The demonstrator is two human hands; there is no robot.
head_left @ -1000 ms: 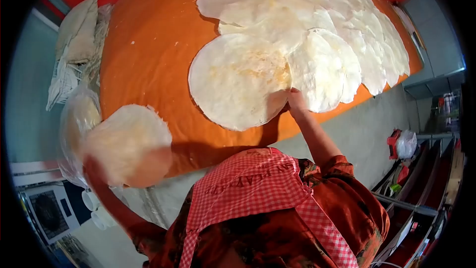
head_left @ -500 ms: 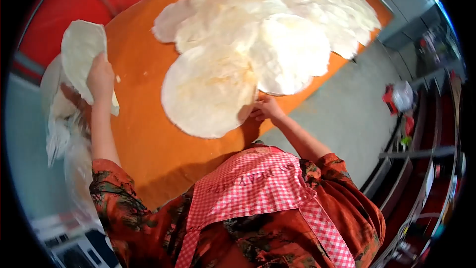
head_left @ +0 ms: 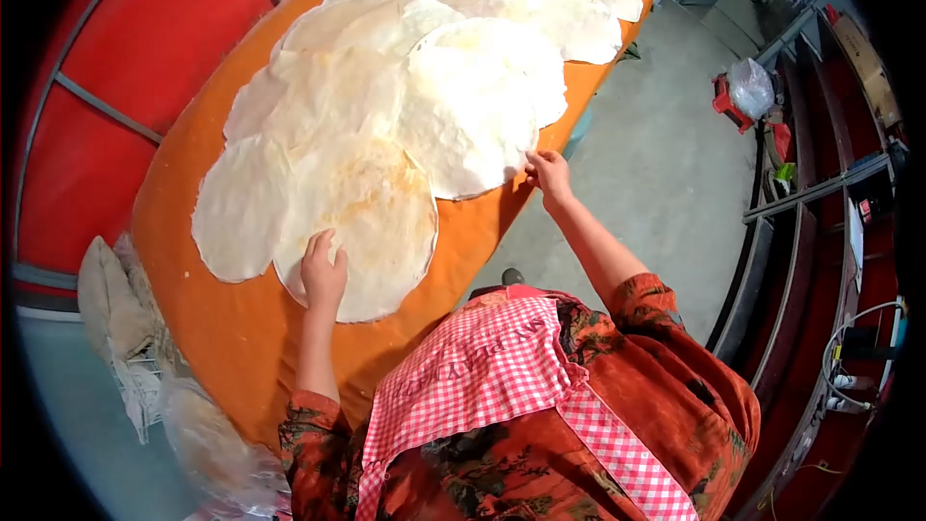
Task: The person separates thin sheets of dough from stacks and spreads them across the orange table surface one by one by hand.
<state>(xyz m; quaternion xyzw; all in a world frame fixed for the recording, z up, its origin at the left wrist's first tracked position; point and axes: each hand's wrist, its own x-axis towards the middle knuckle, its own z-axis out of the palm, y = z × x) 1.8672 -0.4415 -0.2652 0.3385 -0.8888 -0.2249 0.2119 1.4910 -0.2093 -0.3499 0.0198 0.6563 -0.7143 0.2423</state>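
Observation:
Thin round flatbreads overlap across an orange-covered table (head_left: 174, 280). My left hand (head_left: 325, 275) rests open on the near flatbread (head_left: 371, 251), fingers apart over its left part. This flatbread is pale with light brown patches. At its left, partly under it, lies a smaller-looking white flatbread (head_left: 236, 217). My right hand (head_left: 548, 177) is at the table's right edge, its bent fingers closed at the lower right rim of a brightly lit flatbread (head_left: 477, 106). Some of the right fingertips are hard to make out.
Red panels (head_left: 135, 48) with grey bars border the table on the left. Cloth and a clear plastic bag (head_left: 207, 425) hang at the lower left. Grey floor (head_left: 646, 135) runs along the right, with a red stool (head_left: 730, 104) and dark shelves (head_left: 820, 232) beyond.
My left hand has let go of the pale sheet it held at the left and moved right onto the near flatbread. My right hand has shifted to the brightly lit flatbread's rim. The view has turned.

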